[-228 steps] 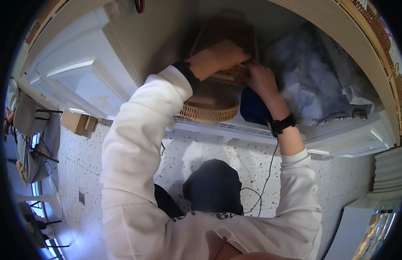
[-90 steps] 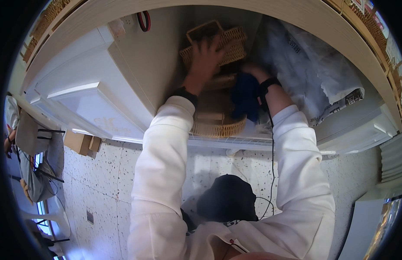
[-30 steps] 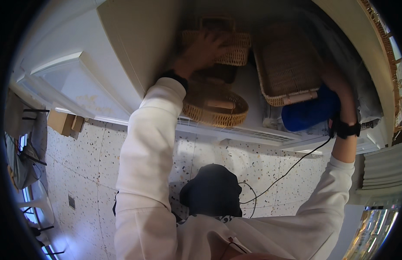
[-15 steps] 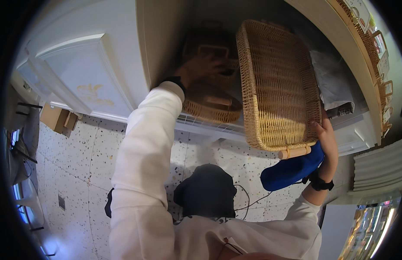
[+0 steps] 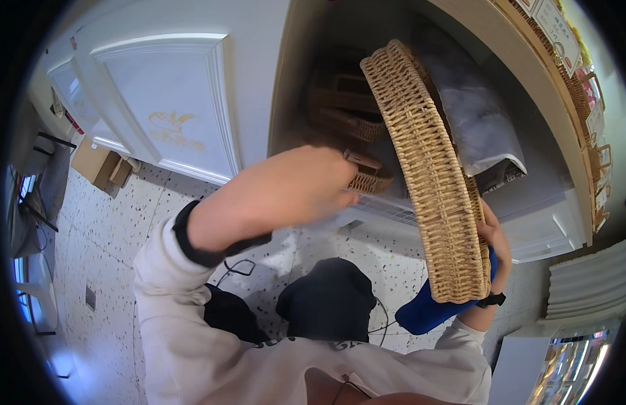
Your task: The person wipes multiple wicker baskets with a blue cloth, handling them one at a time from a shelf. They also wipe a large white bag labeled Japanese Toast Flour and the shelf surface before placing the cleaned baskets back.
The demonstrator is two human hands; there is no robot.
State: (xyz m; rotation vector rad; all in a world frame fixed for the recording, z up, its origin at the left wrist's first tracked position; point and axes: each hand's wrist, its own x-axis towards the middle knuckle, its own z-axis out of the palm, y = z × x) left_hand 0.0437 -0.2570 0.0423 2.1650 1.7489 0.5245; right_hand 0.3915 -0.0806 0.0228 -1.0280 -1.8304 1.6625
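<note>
A long wicker basket (image 5: 431, 175) stands tipped on edge at the cabinet opening, its woven side toward me. My right hand (image 5: 494, 243) grips its right side, the fingers partly hidden behind the weave. Beneath that hand a blue item (image 5: 424, 310), perhaps cloth, shows partly behind the basket's lower end. My left hand (image 5: 293, 182) is in front of the opening, near a smaller wicker basket (image 5: 372, 181) inside. Motion blurs this hand and its fingers are largely turned away, so what it holds, if anything, is unclear.
Darker baskets (image 5: 347, 101) sit deeper in the cabinet. A grey-white plastic package (image 5: 485, 115) lies right of the large basket. A white panelled door (image 5: 168, 101) is at the left, with a cardboard box (image 5: 95, 164) on the speckled floor (image 5: 171, 202). A cable (image 5: 240, 267) lies near my legs.
My left hand has come out of the cabinet toward me. The large basket has turned from showing its inside to showing its outer side, its near end lower, with my right hand still on it.
</note>
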